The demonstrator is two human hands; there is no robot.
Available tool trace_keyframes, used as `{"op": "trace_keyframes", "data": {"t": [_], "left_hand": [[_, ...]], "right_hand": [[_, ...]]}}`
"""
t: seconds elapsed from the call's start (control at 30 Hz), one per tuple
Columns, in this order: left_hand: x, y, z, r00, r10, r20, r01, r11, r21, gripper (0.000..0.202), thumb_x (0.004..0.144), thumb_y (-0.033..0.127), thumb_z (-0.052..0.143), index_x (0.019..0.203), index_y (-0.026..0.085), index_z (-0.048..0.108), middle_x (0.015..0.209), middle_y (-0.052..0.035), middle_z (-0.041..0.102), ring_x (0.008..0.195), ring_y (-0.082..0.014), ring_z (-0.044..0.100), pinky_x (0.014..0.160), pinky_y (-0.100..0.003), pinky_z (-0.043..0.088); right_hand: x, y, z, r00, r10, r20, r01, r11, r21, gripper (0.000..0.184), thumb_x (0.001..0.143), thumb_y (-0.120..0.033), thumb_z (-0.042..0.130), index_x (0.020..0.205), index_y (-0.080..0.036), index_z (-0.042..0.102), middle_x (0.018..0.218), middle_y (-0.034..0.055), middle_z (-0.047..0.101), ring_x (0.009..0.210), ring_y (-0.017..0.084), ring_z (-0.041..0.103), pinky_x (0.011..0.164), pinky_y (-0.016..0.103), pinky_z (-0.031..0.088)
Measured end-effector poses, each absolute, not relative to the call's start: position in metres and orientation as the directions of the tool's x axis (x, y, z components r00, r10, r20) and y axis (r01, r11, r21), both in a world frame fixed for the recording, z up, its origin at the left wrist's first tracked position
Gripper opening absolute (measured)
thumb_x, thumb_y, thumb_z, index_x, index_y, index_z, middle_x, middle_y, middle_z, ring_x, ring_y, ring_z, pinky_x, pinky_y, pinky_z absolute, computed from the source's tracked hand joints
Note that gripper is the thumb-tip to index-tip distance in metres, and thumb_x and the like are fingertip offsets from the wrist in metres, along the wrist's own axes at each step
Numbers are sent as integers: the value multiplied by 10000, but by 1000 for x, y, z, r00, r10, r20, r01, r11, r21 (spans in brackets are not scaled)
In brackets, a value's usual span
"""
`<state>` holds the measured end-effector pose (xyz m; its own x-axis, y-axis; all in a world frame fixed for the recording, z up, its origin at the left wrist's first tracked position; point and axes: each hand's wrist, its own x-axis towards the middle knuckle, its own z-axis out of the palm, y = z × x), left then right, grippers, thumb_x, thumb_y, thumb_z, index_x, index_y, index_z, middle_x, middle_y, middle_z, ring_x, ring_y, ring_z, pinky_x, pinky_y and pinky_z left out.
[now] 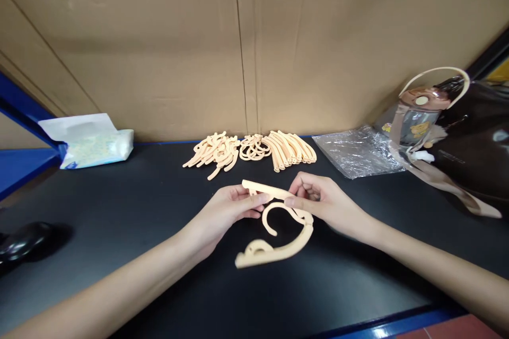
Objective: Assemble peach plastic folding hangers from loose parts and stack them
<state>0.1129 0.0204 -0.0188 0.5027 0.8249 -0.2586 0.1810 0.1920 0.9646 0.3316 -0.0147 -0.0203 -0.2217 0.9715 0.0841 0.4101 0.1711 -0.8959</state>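
Observation:
Both hands grip a cream plastic folding clothes hanger above the black table. My left hand pinches the end of its upper arm between thumb and fingers. My right hand closes round that same arm nearer the joint. The curved hook lies between the two arms, and the lower arm hangs free toward me, bent back to the left. Beyond my hands lie a heap of small cream hanger arms, several cream hooks and a row of longer cream pieces.
A pack of tissues lies at the back left, and a black mouse at the left edge. A clear plastic bag, a bottle with a strap and a dark brown bag occupy the right. Cardboard stands behind the table.

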Motion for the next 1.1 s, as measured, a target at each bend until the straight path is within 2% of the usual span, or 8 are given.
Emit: {"op": "trace_keyframes", "data": {"t": [0.13, 0.27, 0.4, 0.53, 0.67, 0.8, 0.93, 1.1], "left_hand": [[115, 22, -18, 448, 875, -185, 145, 133, 980, 307, 790, 482, 676, 861, 186, 710, 873, -44, 685, 857, -176, 629, 826, -299, 524], [119, 22, -16, 430, 899, -77, 156, 10, 988, 354, 868, 517, 523, 762, 187, 593, 762, 1, 573, 730, -149, 583, 760, -298, 513], [125, 18, -11, 485, 875, 9, 236, -141, 962, 346, 925, 492, 433, 738, 207, 494, 661, 38, 494, 651, -142, 536, 686, -291, 463], [125, 13, -2, 552, 834, 20, 336, -244, 910, 360, 973, 470, 351, 722, 222, 428, 593, 53, 472, 581, -139, 500, 611, -280, 417], [123, 9, 8, 545, 838, 15, 463, -316, 828, 364, 983, 446, 345, 695, 228, 385, 571, 53, 435, 522, -140, 452, 524, -279, 321], [122, 6, 16, 530, 847, 40, 589, -401, 702, 324, 954, 374, 419, 669, 226, 372, 526, 54, 403, 474, -140, 368, 507, -296, 221], [106, 38, 18, 537, 843, 9, 659, -426, 620, 360, 950, 416, 436, 659, 211, 488, 573, 30, 509, 545, -147, 501, 540, -270, 342], [75, 126, 15, 291, 955, 62, 750, -268, 604, 294, 967, 375, 488, 846, 149, 633, 770, -20, 642, 689, -168, 617, 622, -289, 493]], "right_hand": [[341, -9, -8, -260, 952, 164, 573, 289, -767, 242, 898, -418, 624, 818, -192, 598, 660, -35, 591, 557, 100, 521, 500, 218, 378], [345, -3, 7, -373, 840, 395, 854, 477, -207, 143, 970, -286, 502, 938, -187, 600, 726, -6, 659, 618, 133, 607, 529, 244, 376], [334, 2, 13, -657, 604, 450, 752, 569, 334, 188, 997, -189, 441, 953, -147, 618, 769, 32, 684, 664, 172, 654, 563, 289, 376], [323, 2, 7, -759, 512, 403, 651, 568, 504, 216, 939, -39, 401, 962, -102, 606, 701, 29, 645, 566, 170, 612, 539, 306, 351], [320, 0, 0, -687, 632, 359, 726, 579, 370, 255, 856, 18, 375, 913, -117, 584, 628, 20, 610, 460, 155, 532, 471, 304, 256], [331, 2, 13, -436, 861, 263, 849, 490, -196, 194, 893, -92, 398, 808, -164, 556, 533, -14, 568, 431, 121, 476, 472, 258, 278], [355, 5, 39, -131, 964, 231, 516, 266, -814, 310, 971, -315, 380, 746, -189, 551, 491, -26, 521, 443, 110, 431, 464, 233, 320], [359, -2, 50, -72, 994, 86, 127, 95, -987, 183, 927, -263, 443, 893, -180, 603, 453, -54, 436, 428, 112, 336, 425, 226, 303]]}}
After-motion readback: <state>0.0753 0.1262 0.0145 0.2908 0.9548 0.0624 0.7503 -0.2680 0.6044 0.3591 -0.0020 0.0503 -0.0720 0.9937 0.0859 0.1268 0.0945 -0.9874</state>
